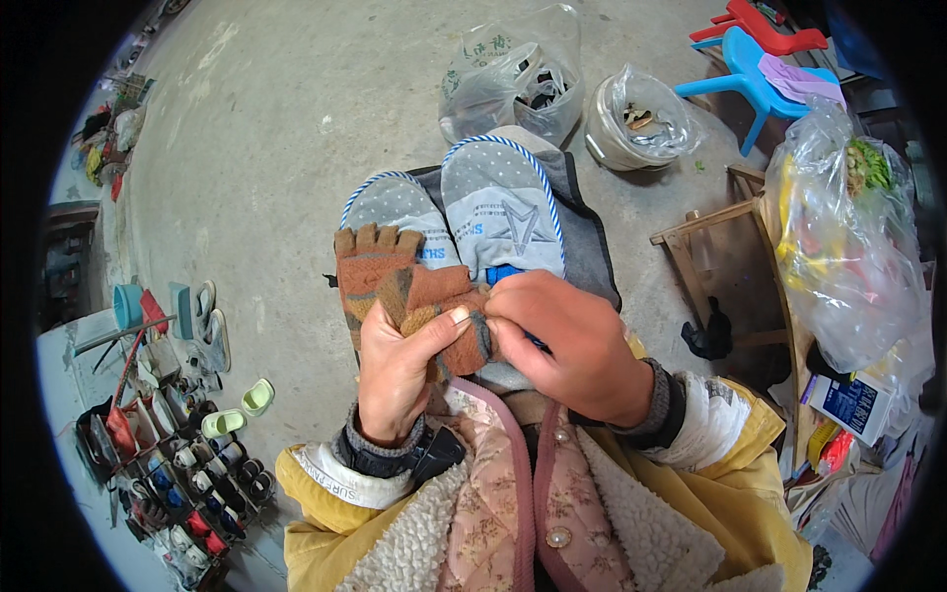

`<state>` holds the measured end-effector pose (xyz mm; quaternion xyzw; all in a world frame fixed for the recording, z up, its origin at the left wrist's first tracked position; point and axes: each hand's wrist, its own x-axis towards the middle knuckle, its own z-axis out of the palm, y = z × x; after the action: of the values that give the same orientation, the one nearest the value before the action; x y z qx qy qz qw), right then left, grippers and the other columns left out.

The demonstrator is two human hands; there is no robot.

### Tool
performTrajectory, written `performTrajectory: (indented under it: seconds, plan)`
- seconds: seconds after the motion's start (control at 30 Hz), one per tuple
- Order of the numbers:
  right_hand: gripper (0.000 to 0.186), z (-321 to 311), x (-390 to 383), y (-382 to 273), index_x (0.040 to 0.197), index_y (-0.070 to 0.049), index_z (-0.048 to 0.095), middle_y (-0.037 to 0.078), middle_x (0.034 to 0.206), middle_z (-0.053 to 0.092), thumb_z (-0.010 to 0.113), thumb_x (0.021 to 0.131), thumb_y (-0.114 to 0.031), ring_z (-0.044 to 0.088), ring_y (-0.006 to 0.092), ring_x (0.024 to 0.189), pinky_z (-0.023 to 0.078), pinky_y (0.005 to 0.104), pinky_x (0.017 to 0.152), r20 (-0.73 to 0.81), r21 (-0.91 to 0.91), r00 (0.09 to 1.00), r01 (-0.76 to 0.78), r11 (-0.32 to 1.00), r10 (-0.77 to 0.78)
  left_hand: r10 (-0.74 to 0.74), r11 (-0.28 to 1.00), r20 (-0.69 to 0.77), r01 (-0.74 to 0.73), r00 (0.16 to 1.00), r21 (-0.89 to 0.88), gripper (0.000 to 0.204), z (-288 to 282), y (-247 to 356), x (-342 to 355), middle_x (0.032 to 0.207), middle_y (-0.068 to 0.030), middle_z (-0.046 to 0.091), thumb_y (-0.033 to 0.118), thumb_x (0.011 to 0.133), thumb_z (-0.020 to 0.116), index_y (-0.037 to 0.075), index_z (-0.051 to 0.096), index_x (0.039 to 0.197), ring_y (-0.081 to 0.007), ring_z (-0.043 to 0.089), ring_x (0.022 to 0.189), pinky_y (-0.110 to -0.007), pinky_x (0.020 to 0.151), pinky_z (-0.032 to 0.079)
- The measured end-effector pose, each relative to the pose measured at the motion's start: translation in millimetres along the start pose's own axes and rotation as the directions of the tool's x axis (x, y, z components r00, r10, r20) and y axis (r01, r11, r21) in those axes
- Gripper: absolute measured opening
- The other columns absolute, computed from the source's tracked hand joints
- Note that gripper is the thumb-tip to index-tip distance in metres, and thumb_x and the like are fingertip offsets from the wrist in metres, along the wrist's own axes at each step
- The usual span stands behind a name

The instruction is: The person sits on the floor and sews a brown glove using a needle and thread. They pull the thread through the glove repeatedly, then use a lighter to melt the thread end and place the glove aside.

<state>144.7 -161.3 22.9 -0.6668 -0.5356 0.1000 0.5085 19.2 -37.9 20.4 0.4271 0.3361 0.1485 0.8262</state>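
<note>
My left hand [404, 360] is closed on a brown and rust fingerless glove [441, 288], thumb pressed on top near its grey edge. A second glove of the same knit [380, 259] lies flat beneath it, short finger stubs pointing away from me. My right hand [567, 340] is closed too, its fingertips pinched together at the held glove's right edge. Whatever lies between them is too small to make out. A bright blue piece [503, 272] shows just beyond the knuckles, partly hidden. Across my lap are two rounded grey slipper-like cloth pieces [500, 212], dotted white, with striped edging.
Ahead stand a clear plastic bag [513, 89] and a lined bucket [639, 123]. To the right are a blue chair [755, 84], a wooden stand [681, 242] and a bulging plastic bag [838, 257]. A crowded shoe rack [197, 483] and green slippers [240, 410] are at left.
</note>
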Motion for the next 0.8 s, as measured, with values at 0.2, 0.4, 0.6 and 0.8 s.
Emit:
performTrajectory:
  seconds: [0.2, 0.4, 0.6, 0.8]
  plan:
    - [0.018, -2.1, 2.1, -3.8, 0.092, -0.002, 0.056, 0.01, 0.086, 0.054, 0.059, 0.075, -0.007, 0.058, 0.0252, 0.074, 0.045, 0.0324, 0.058, 0.163, -0.307, 0.979, 0.17, 0.936, -0.125, 0.039, 0.994, -0.002, -0.038, 0.999, 0.1, 0.028, 0.5, -3.1, 1.2, 0.1, -0.0078, 0.066, -0.003, 0.081, 0.065, -0.004, 0.06, 0.109, -0.0125, 0.062, 0.088, -0.027, 0.079, 0.05]
    - [0.02, -0.8, 14.1, 2.5, 0.089, -0.001, 0.056, 0.012, 0.087, 0.054, 0.059, 0.071, -0.009, 0.057, 0.0255, 0.075, 0.044, 0.0346, 0.059, 0.095, -0.297, 0.943, 0.333, 0.895, -0.319, 0.015, 0.997, 0.013, -0.016, 1.0, 0.079, 0.029, -0.8, -3.1, 1.1, 0.1, -0.0072, 0.066, -0.003, 0.081, 0.065, -0.004, 0.06, 0.11, -0.012, 0.061, 0.088, -0.027, 0.079, 0.05]
    - [0.009, -25.6, 19.0, -6.9, 0.09, 0.001, 0.055, 0.013, 0.084, 0.06, 0.059, 0.085, -0.005, 0.061, 0.025, 0.072, 0.049, 0.0328, 0.061, -0.128, 0.016, 0.991, 0.044, 0.999, -0.042, 0.009, 1.0, -0.039, -0.009, 0.999, 0.002, 0.028, -3.7, -3.1, 2.9, 0.1, -0.0093, 0.066, -0.003, 0.082, 0.065, -0.004, 0.059, 0.109, -0.0152, 0.063, 0.089, -0.03, 0.081, 0.052]
    - [0.014, -53.5, 29.9, -20.5, 0.102, 0.0, 0.047, 0.016, 0.081, 0.064, 0.046, 0.1, -0.013, 0.062, 0.0191, 0.064, 0.051, 0.0275, 0.057, -0.215, 0.483, 0.929, -0.167, 0.86, 0.301, -0.003, 0.999, -0.03, 0.002, 1.0, -0.043, 0.028, -6.5, -6.1, 3.7, 0.102, -0.0101, 0.065, -0.002, 0.082, 0.066, -0.004, 0.058, 0.109, -0.0166, 0.063, 0.091, -0.032, 0.082, 0.052]
